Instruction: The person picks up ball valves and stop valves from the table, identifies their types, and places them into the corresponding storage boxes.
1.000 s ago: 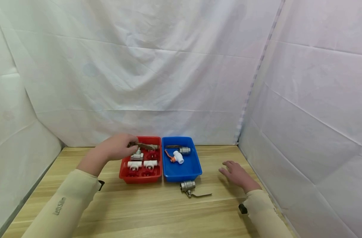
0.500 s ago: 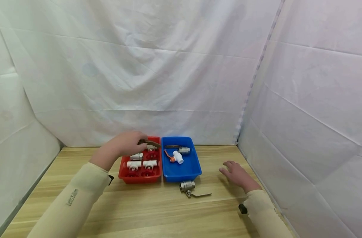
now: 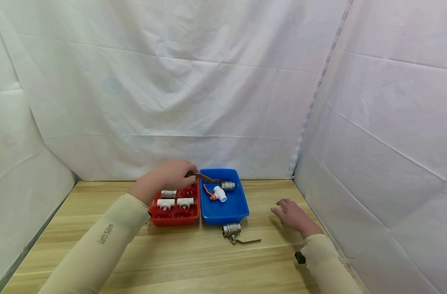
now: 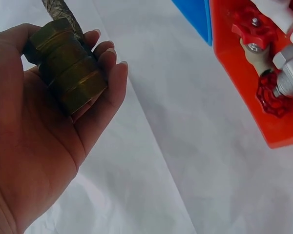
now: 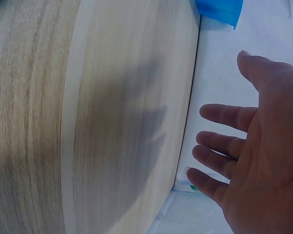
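My left hand (image 3: 172, 173) is over the back of the red tray (image 3: 175, 221). It grips a lever-handled ball valve (image 4: 68, 70) by its dark, brassy body, fingers on one side and thumb on the other. The valve's flat lever (image 3: 207, 178) points right, over the back left of the blue tray (image 3: 223, 220). My right hand (image 3: 292, 215) holds nothing and hovers low near the table's right side, fingers loosely bent and spread, as the right wrist view shows.
In the blue tray are a metal ball valve (image 3: 228, 185) and a white valve with an orange lever (image 3: 220, 194). White tee-shaped valves (image 3: 185, 202) with red handwheels and a metal one (image 3: 168, 194) fill the red tray. Another steel ball valve (image 3: 231, 230) lies before the blue tray.
My left hand has moved right across the red tray with the ball valve, bringing its lever over the blue tray. The right hand has stayed where it was.
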Action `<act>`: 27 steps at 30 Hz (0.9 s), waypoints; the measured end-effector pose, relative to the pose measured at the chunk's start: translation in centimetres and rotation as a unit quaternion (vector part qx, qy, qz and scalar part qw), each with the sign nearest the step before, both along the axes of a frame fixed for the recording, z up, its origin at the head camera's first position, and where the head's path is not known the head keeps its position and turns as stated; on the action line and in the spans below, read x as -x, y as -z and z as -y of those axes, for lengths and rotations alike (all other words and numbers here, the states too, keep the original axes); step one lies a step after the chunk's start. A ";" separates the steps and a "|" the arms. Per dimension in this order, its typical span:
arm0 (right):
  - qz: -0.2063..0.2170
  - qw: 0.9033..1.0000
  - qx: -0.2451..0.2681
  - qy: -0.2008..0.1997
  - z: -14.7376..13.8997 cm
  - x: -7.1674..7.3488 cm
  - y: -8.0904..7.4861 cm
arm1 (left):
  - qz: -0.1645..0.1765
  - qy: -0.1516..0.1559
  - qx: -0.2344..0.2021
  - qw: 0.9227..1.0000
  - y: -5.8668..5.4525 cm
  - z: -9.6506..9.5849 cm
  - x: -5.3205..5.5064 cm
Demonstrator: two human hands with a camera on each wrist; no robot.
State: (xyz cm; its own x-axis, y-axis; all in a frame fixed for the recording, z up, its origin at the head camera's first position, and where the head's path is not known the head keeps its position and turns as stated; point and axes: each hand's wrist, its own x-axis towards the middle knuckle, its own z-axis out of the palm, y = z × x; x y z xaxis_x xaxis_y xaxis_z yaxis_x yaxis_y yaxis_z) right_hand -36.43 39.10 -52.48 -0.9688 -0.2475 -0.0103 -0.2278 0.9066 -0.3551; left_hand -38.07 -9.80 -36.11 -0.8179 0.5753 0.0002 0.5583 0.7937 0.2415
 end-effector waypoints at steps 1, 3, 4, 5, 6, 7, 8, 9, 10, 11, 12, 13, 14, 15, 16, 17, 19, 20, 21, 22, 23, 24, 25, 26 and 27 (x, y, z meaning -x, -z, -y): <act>-0.001 1.000 -0.001 0.000 0.0 0.0 0.0 | -0.001 0.003 0.003 1.000 0.0 -0.3 0.1; -0.003 1.000 -0.002 -0.002 0.0 0.0 0.0 | -0.006 0.009 0.014 1.000 -0.2 -0.9 0.2; -0.003 1.000 -0.001 -0.002 -0.1 0.0 0.0 | -0.005 0.012 0.017 1.000 -0.3 -1.2 0.2; -0.003 1.000 0.000 -0.001 -0.1 0.0 0.0 | -0.004 0.017 0.017 1.000 -0.3 -1.5 0.3; -0.003 1.000 0.000 -0.001 -0.1 0.0 0.1 | -0.002 0.021 0.017 1.000 -0.4 -1.8 0.3; -0.004 1.000 0.000 -0.002 -0.2 0.0 0.1 | 0.000 0.025 0.015 1.000 -0.5 -2.1 0.3; -0.004 1.000 0.000 -0.002 -0.2 0.0 0.2 | 0.001 0.028 0.015 0.999 -0.6 -2.3 0.3; -0.003 1.000 0.000 -0.003 -0.2 0.0 0.2 | 0.004 0.032 0.012 0.999 -0.6 -2.6 0.4; -0.004 1.000 -0.001 -0.003 -0.2 0.1 0.2 | 0.006 0.035 0.010 0.999 -0.6 -2.9 0.5; -0.004 1.000 -0.001 -0.004 -0.2 0.1 0.2 | 0.006 0.037 0.010 0.999 -0.7 -3.2 0.5; -0.003 1.000 -0.002 -0.004 -0.3 0.1 0.2 | 0.007 0.039 0.010 0.999 -0.8 -3.5 0.6; -0.002 1.000 -0.002 -0.005 -0.3 0.1 0.2 | 0.008 0.040 0.010 0.999 -0.9 -3.7 0.6; -0.002 1.000 -0.002 -0.005 -0.3 0.1 0.2 | 0.009 0.041 0.011 0.999 -1.0 -4.0 0.7; -0.001 1.000 -0.001 -0.005 -0.3 0.2 0.2 | 0.010 0.042 0.012 0.999 -1.0 -4.2 0.7; -0.001 1.000 -0.001 -0.005 -0.3 0.2 0.1 | 0.010 0.044 0.013 0.999 -1.1 -4.5 0.8; 0.000 1.000 -0.001 -0.005 -0.3 0.1 0.2 | 0.011 0.046 0.014 0.999 -1.2 -4.7 0.8; 0.000 1.000 0.000 -0.006 -0.3 0.1 0.1 | 0.015 0.050 0.014 0.999 -1.3 -5.0 0.9; 0.000 1.000 -0.001 -0.007 -0.3 0.1 0.2 | 0.017 0.051 0.013 0.998 -1.4 -5.2 0.9; -0.001 1.000 0.000 -0.007 -0.4 0.1 0.2 | 0.017 0.051 0.013 0.998 -1.4 -5.3 1.0; -0.002 1.000 -0.001 -0.007 -0.4 0.1 0.2 | 0.018 0.052 0.012 0.998 -1.5 -5.4 1.0; -0.003 1.000 -0.001 -0.008 -0.4 0.1 0.2 | 0.019 0.051 0.011 0.998 -1.5 -5.5 1.0; -0.004 1.000 0.000 -0.008 -0.4 0.1 0.2 | 0.019 0.051 0.011 0.998 -1.5 -5.7 1.1; -0.004 1.000 0.000 -0.008 -0.4 0.1 0.2 | 0.018 0.051 0.010 0.998 -1.5 -5.8 1.1; -0.004 1.000 0.001 -0.008 -0.5 0.0 0.2 | 0.016 0.050 0.012 0.999 -1.5 -5.9 1.2; -0.004 1.000 0.003 -0.007 -0.5 0.0 0.2 | 0.014 0.049 0.014 0.999 -1.5 -6.1 1.2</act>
State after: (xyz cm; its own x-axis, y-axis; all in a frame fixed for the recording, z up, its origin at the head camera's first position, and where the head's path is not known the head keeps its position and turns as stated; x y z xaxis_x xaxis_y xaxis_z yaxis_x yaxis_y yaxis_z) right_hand -36.47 39.59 -52.72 -0.9653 -0.2612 -0.0022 -0.2431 0.9015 -0.3581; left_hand -39.24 -3.74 -34.60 -0.7571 0.6522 -0.0380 0.6272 0.7420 0.2367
